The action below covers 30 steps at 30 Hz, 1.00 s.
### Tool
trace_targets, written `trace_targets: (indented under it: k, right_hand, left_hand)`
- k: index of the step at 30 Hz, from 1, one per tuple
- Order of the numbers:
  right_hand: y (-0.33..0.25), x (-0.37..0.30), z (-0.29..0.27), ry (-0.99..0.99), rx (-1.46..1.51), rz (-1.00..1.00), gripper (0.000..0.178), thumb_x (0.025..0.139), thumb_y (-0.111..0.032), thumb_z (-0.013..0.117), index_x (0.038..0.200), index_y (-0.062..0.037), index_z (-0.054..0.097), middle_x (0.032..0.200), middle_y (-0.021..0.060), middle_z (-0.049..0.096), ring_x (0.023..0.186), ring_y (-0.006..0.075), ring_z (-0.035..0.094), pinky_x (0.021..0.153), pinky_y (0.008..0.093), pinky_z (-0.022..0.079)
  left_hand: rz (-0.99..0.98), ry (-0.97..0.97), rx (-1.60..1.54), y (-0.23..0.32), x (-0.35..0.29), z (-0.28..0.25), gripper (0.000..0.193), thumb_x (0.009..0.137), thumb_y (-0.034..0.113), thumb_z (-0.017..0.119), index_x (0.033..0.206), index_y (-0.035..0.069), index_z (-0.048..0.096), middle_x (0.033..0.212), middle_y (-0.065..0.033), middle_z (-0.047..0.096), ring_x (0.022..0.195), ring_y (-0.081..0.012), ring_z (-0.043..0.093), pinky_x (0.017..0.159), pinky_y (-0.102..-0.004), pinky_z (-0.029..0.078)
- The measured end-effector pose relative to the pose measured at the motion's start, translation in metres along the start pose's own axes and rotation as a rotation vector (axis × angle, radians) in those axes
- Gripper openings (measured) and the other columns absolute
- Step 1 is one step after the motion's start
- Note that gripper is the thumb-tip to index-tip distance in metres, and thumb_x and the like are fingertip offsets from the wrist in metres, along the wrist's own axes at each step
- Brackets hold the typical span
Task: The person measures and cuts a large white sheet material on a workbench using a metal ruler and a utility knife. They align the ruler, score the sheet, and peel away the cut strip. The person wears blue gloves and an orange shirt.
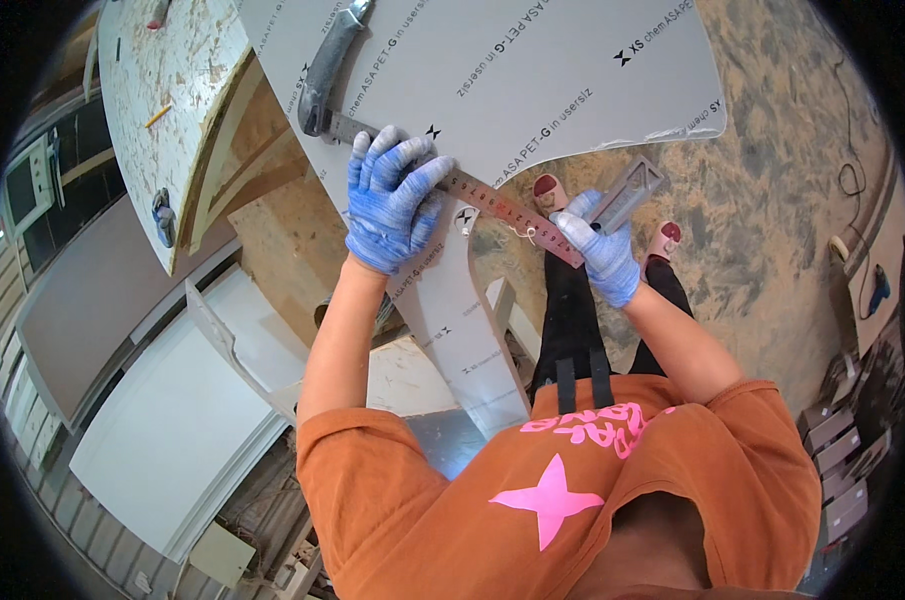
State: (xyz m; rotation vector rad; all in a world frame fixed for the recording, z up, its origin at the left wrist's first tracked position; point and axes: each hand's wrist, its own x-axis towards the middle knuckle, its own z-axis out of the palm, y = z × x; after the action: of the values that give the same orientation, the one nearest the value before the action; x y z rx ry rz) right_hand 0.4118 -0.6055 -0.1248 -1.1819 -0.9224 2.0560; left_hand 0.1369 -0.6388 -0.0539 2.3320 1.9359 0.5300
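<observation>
A long metal ruler (512,211), reddish along its right part, lies slanting across the printed grey panel (592,60) and past its edge. My left hand (394,200), in a blue and white glove, is bent over the ruler with its fingers on the ruler near the panel's narrow neck. My right hand (602,250), gloved alike, grips a grey rectangular piece with a recessed face (629,194), off the panel's edge and close to the ruler's right end. A dark-handled tool (322,80) lies on the panel at the ruler's left end; its kind is unclear.
To the left stands a curved, paint-flecked board (172,90) with a pencil (158,116) on it. White curved panels (162,430) are lower left. The dusty floor (772,230) spreads to the right, with a cable (850,180) and grey blocks (837,450) near the rim.
</observation>
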Motion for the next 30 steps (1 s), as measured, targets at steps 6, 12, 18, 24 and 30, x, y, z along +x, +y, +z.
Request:
trace_targets:
  k: [6, 12, 18, 24, 30]
  right_hand:
    - [0.022, -0.005, 0.015, 0.082, 0.028, -0.085, 0.015, 0.082, -0.007, 0.070, 0.087, -0.0069, 0.056, 0.080, -0.0013, 0.055, 0.074, 0.0092, 0.054, 0.070, 0.0268, 0.046]
    - [0.032, -0.005, 0.027, 0.126, 0.101, -0.097, 0.014, 0.083, -0.007, 0.068, 0.081, -0.0080, 0.054, 0.076, -0.0017, 0.053, 0.069, 0.0109, 0.053, 0.065, 0.0266, 0.046]
    - [0.048, -0.028, 0.102, -0.040, -0.037, -0.044, 0.016, 0.084, -0.014, 0.068, 0.076, -0.0067, 0.056, 0.069, 0.0010, 0.055, 0.064, 0.0143, 0.055, 0.062, 0.0305, 0.048]
    - [0.009, -0.005, 0.063, -0.066, -0.184, -0.142, 0.015, 0.083, -0.016, 0.071, 0.079, -0.0078, 0.059, 0.074, -0.0011, 0.060, 0.070, 0.0105, 0.058, 0.064, 0.0303, 0.049]
    - [-0.007, 0.010, 0.026, -0.053, -0.093, -0.168, 0.014, 0.083, -0.010, 0.070, 0.080, -0.0062, 0.057, 0.075, -0.0012, 0.058, 0.069, 0.0085, 0.056, 0.063, 0.0262, 0.046]
  left_hand:
    - [-0.003, -0.002, -0.063, -0.004, 0.005, 0.004, 0.029, 0.078, 0.018, 0.065, 0.106, 0.023, 0.068, 0.116, -0.0045, 0.057, 0.122, -0.0304, 0.048, 0.114, -0.0485, 0.023]
    - [0.005, 0.031, -0.070, -0.006, 0.004, 0.010, 0.027, 0.077, 0.018, 0.065, 0.102, 0.023, 0.068, 0.112, -0.0042, 0.058, 0.120, -0.0301, 0.050, 0.111, -0.0495, 0.027]
    - [0.059, -0.005, -0.076, -0.008, -0.002, 0.001, 0.017, 0.075, 0.018, 0.065, 0.092, 0.021, 0.067, 0.104, -0.0027, 0.061, 0.113, -0.0288, 0.056, 0.108, -0.0496, 0.033]
    - [0.008, 0.070, -0.054, -0.002, -0.004, -0.002, 0.021, 0.075, 0.020, 0.068, 0.095, 0.017, 0.067, 0.105, -0.0036, 0.064, 0.112, -0.0288, 0.057, 0.108, -0.0489, 0.033]
    - [-0.012, 0.061, -0.007, -0.003, -0.001, 0.002, 0.035, 0.074, 0.020, 0.068, 0.109, 0.018, 0.066, 0.117, -0.0062, 0.060, 0.119, -0.0323, 0.051, 0.108, -0.0498, 0.032]
